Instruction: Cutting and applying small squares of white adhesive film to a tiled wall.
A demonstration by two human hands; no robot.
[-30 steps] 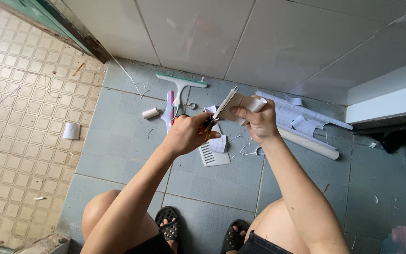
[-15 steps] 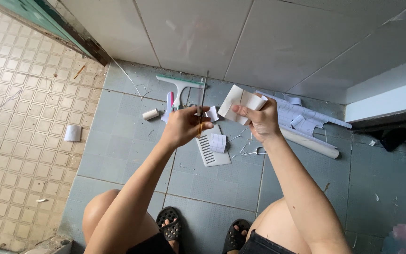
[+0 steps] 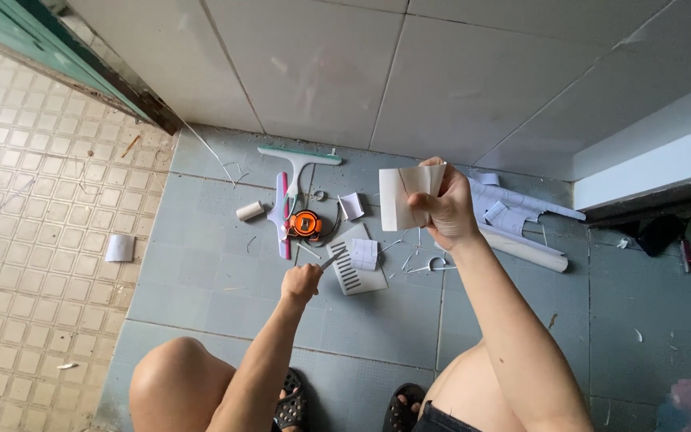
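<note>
Here the right hand [image 3: 444,210] clamps its fingers on a white plastic piece [image 3: 406,195]; left hand [image 3: 302,282] fingers closed around a thin blade [image 3: 330,259].

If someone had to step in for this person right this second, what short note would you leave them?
Right hand: raised, gripping a folded white sheet piece with a cut line showing in it.
Left hand: lowered near the floor, holding a thin blade-like tool; what kind is unclear.
On the grey tiled floor: orange tape measure, slotted white vent cover, teal squeegee, white roll, white offcuts.
Done: several pieces cut, judging by the scraps.
Left: cannot tell from the picture.
</note>
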